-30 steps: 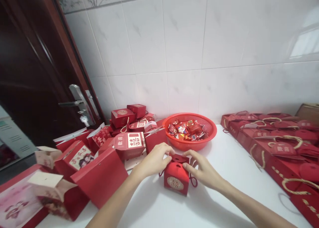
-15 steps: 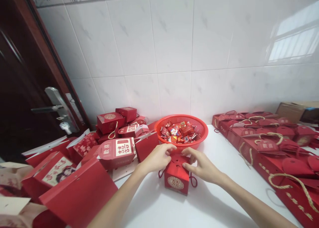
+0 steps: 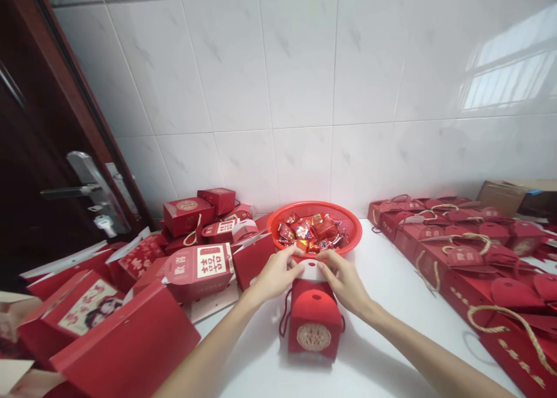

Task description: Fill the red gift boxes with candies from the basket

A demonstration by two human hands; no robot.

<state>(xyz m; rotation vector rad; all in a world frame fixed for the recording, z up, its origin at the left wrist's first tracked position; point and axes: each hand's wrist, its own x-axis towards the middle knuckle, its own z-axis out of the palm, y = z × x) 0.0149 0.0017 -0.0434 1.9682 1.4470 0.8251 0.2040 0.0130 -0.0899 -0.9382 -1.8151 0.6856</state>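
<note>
A small red gift box (image 3: 314,311) with a gold round emblem on its front stands on the white table in front of me. Its far flap (image 3: 310,270) is raised, and the pale inner side with a hole faces me. My left hand (image 3: 278,273) pinches this flap at its left edge, and my right hand (image 3: 347,279) grips the right edge between thumb and fingers. Dark red cord loops hang at both sides of the box. Just behind my fingers, a red plastic basket (image 3: 357,235) holds wrapped candies (image 3: 311,231).
Assorted red gift boxes and bags (image 3: 198,264) crowd the left side. Rows of closed red boxes (image 3: 461,253) with rope handles line the right. A cardboard box (image 3: 500,199) sits at the far right. A tiled wall (image 3: 300,96) rises behind; a dark door (image 3: 52,154) is at left.
The box has come slightly closer to me. Its far flap, folded down before, now stands up between both hands with its pale side showing.
</note>
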